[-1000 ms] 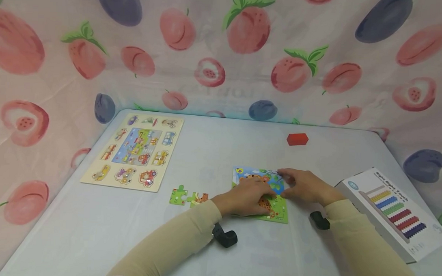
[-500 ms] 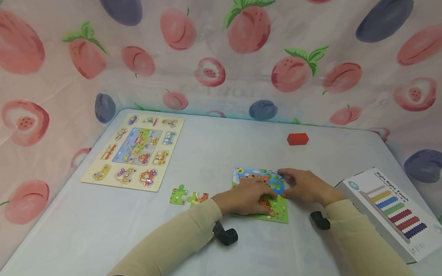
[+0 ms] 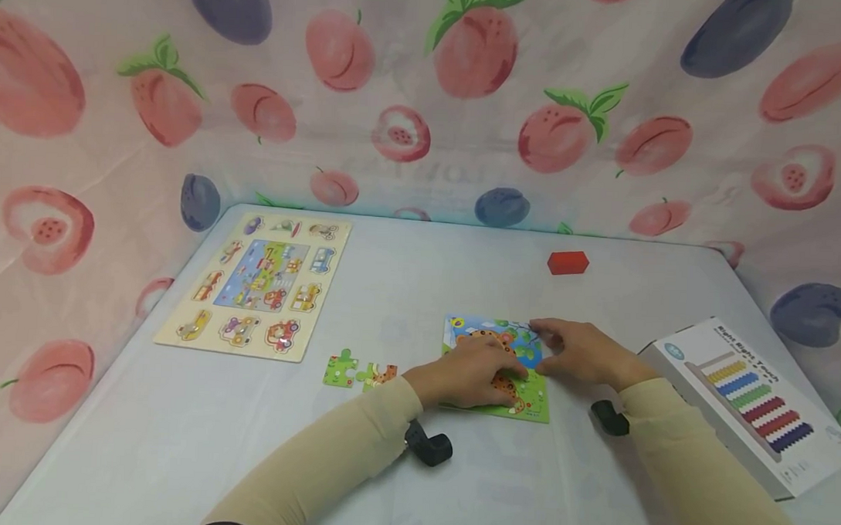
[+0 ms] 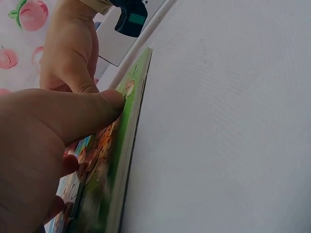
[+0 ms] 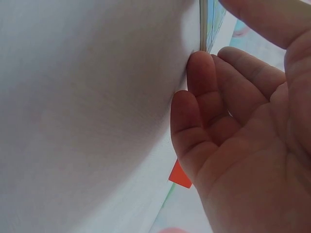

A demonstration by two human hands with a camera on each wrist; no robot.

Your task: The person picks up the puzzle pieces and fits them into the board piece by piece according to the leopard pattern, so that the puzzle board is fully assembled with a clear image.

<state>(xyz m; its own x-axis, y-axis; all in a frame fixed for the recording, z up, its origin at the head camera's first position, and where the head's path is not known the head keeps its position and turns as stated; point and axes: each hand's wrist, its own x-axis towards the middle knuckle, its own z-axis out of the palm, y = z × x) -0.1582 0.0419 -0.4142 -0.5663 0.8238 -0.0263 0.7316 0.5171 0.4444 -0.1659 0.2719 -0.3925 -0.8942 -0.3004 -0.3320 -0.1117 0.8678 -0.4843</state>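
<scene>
A square jigsaw puzzle with a spotted animal on green and blue lies flat on the table in the head view. My left hand rests on top of it with fingers spread, covering much of the picture. In the left wrist view the left thumb presses on the board near its green edge. My right hand is at the puzzle's right side, thumb and fingertips near that edge, fingers gently bent. Two loose jigsaw pieces, a green piece and a spotted piece, lie left of the puzzle.
A wooden peg board with vehicle pictures lies at the back left. A red block sits at the back right. The white box with coloured strips printed on it stands beside my right forearm. Fruit-patterned cloth hangs behind the table.
</scene>
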